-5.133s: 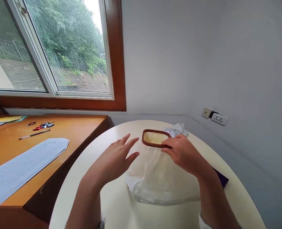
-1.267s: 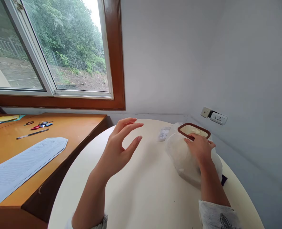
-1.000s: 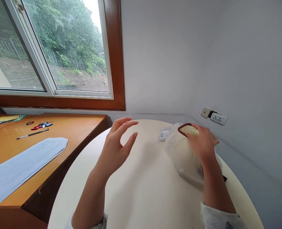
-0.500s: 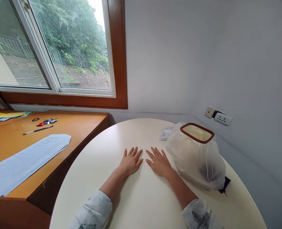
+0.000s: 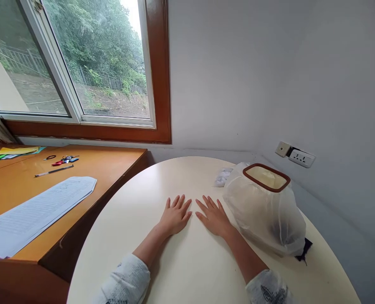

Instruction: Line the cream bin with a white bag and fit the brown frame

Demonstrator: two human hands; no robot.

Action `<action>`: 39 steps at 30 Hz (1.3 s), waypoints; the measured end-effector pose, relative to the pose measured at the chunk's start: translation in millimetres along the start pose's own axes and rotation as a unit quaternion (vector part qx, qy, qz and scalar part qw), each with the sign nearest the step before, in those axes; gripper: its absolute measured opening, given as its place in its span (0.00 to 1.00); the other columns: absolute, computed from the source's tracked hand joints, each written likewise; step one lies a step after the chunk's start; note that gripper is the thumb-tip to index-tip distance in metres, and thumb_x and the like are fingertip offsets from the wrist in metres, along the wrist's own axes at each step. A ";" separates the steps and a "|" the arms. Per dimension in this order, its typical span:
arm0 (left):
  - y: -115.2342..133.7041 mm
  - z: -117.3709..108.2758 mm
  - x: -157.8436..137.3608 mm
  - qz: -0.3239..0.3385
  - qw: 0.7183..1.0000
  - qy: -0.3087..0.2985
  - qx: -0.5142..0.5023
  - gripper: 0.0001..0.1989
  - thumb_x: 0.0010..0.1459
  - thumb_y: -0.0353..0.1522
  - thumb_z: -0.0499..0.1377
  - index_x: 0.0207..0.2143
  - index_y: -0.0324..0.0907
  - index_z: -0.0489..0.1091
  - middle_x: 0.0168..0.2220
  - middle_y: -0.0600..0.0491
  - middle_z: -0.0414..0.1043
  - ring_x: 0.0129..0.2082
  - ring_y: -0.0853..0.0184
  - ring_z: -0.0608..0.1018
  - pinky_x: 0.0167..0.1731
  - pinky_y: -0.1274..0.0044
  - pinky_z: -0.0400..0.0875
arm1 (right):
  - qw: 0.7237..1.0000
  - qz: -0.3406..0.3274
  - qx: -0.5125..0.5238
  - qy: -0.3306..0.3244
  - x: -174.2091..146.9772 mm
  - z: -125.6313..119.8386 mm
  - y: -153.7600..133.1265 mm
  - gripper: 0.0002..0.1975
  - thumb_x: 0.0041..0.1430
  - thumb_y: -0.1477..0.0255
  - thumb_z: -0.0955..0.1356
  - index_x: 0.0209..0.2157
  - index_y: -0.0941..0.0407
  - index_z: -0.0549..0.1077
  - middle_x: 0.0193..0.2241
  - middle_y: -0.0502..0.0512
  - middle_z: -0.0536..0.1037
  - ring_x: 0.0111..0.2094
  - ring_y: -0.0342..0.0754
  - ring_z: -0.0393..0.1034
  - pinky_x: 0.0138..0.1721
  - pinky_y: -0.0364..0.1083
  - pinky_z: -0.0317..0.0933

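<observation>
At the left of the frame, papers (image 5: 44,211) and a pen (image 5: 54,171) lie on the orange desk (image 5: 119,162), well away from my work. In the lower middle, my left hand (image 5: 174,217) lies palm down on the round table (image 5: 187,270), fingers spread apart, holding nothing; just right of it my right hand (image 5: 215,218) lies likewise, fingers apart, gripping nothing. Beyond it is a small clear packet (image 5: 220,178). On the right side of the frame the white bag (image 5: 260,215) sits on the table, its brown rim (image 5: 266,177) facing up and open, near my right hand but not touched. A dark cloth (image 5: 304,250) pokes out at its lower right. I judge the placing done: the bag sits unsupported by me. Little seems left, though I can't tell whether anything remains to be done inside.
</observation>
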State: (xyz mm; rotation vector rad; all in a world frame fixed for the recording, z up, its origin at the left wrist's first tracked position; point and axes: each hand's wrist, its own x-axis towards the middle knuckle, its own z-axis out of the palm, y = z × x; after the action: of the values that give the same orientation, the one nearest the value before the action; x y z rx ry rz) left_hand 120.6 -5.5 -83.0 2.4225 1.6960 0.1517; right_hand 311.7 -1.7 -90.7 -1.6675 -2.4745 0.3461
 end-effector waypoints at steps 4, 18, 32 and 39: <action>1.5 -2.1 -1.1 -0.005 1.000 0.002 -0.002 0.28 0.61 0.47 0.36 0.61 0.50 0.47 0.65 0.48 0.41 0.64 0.55 0.45 0.58 0.55 0.37 | 1.000 0.000 -0.004 0.002 -0.2 0.6 0.0 0.29 0.61 0.53 0.44 0.62 0.44 0.44 0.64 0.49 0.43 0.64 0.48 0.32 0.59 0.54 0.23; 1.8 0.5 -0.2 -0.004 1.000 0.015 -0.004 0.28 0.61 0.47 0.37 0.61 0.50 0.48 0.64 0.48 0.42 0.63 0.54 0.46 0.58 0.55 0.37 | 1.000 -0.001 -0.005 0.017 0.2 3.7 -0.3 0.29 0.61 0.53 0.45 0.62 0.44 0.45 0.64 0.50 0.44 0.64 0.49 0.33 0.59 0.55 0.24; -1.8 6.7 2.2 0.002 0.998 0.032 -0.046 0.26 0.60 0.46 0.41 0.60 0.50 0.52 0.64 0.49 0.45 0.63 0.54 0.47 0.57 0.54 0.35 | 0.999 -0.011 0.016 0.040 0.0 6.9 0.8 0.27 0.62 0.55 0.48 0.61 0.45 0.50 0.63 0.52 0.48 0.64 0.51 0.36 0.59 0.58 0.28; -1.2 -1.6 0.2 -0.059 0.832 0.327 -0.444 0.07 0.46 0.35 0.60 0.26 0.43 0.65 0.30 0.53 0.66 0.36 0.64 0.68 0.38 0.73 0.63 | 0.958 -0.027 0.124 0.256 1.0 -0.5 -9.3 0.16 0.60 0.66 0.58 0.47 0.57 0.64 0.45 0.58 0.71 0.48 0.48 0.63 0.49 0.47 0.55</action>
State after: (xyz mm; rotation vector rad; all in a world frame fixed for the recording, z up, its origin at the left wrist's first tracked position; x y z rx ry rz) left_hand 119.2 -4.8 -81.6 1.5962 1.4395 1.5144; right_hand 303.1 -4.0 -87.7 -1.3736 -1.9974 0.1759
